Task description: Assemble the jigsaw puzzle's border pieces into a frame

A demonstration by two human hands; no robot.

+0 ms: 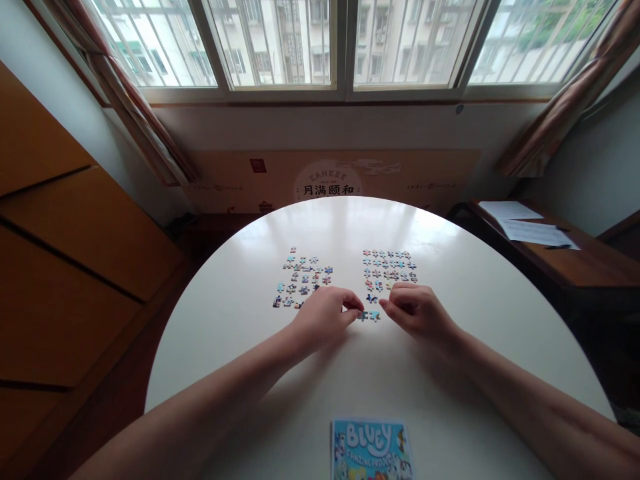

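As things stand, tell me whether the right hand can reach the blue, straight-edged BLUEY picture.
Likely yes: no object shows on the glossy white tabletop between the right hand and the blue, straight-edged BLUEY picture.

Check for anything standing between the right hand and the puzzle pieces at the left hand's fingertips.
Nothing visible blocks it: between the right hand and those puzzle pieces shows only white tabletop. A dark piece lies just beyond them, beside that path; the left hand is at their other end.
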